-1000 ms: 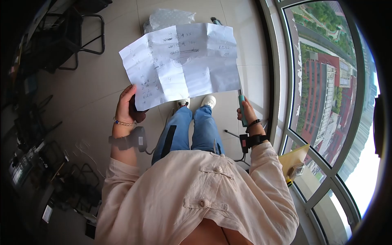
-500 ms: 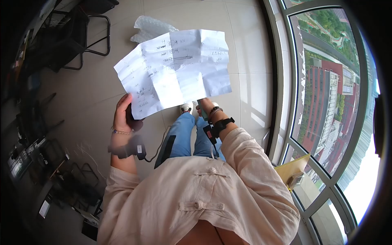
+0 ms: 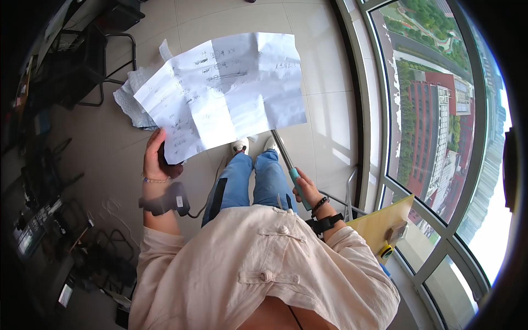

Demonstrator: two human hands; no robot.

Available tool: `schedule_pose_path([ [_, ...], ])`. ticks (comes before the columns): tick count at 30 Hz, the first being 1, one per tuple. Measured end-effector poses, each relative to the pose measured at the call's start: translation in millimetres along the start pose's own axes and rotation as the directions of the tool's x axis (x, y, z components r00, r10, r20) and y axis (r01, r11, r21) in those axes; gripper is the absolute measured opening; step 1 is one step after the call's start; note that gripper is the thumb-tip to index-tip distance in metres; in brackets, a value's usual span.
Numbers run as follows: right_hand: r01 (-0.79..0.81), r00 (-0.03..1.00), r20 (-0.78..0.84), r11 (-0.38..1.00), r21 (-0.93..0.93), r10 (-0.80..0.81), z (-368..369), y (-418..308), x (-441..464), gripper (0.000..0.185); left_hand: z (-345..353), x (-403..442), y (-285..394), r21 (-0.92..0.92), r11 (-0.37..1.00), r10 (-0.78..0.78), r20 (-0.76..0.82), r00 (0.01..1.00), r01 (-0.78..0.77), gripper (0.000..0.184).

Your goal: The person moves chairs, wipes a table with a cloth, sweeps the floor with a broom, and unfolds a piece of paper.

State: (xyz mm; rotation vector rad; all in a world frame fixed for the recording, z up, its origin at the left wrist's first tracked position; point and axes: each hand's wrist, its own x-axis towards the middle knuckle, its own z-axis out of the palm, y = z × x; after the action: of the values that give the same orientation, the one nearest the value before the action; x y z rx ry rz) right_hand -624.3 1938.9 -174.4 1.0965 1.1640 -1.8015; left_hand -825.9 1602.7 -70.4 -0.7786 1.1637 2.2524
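My left hand (image 3: 154, 155) is closed at the lower left corner of a large creased sheet of white paper (image 3: 231, 93) with handwritten notes. Something dark and reddish (image 3: 171, 168) shows under those fingers; I cannot make out what it is. My right hand (image 3: 306, 188) grips the teal handle of a grey pole (image 3: 285, 152), to the right of my legs. The pole's far end is hidden behind the paper. Crumpled bubble wrap (image 3: 131, 102) lies beyond the paper's left edge, partly covered by it.
Tiled floor (image 3: 330, 126) lies under my white shoes (image 3: 240, 146). Black chairs (image 3: 88, 60) stand at the left. Along the right runs a wide window (image 3: 434, 110), with a yellow board (image 3: 379, 225) and a tape measure (image 3: 386, 251) near its sill.
My right hand has come out from beneath the paper, down and to the right, showing more of the pole. The bubble wrap now appears farther left and lower. My left hand still holds the paper.
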Motion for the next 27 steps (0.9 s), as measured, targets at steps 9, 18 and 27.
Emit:
schedule_pose_path([
  [9,0.077,0.892,-0.451,0.967,0.243,0.043,-112.2,-44.3,36.5,0.028,22.9,-21.7,3.6,0.066,0.997,0.032,-0.069,0.997,-0.027,0.029],
  [18,-0.197,0.904,-0.273,0.888,0.415,0.328,-41.9,25.7,9.7,0.021,33.4,-27.4,5.3,0.016,1.0,-0.003,-0.02,1.0,0.003,0.027],
  [27,-0.065,0.983,-0.156,0.982,0.176,0.093,16.0,62.4,-66.5,0.047,35.9,-30.6,17.5,0.106,0.994,0.016,0.111,0.994,-0.028,0.023],
])
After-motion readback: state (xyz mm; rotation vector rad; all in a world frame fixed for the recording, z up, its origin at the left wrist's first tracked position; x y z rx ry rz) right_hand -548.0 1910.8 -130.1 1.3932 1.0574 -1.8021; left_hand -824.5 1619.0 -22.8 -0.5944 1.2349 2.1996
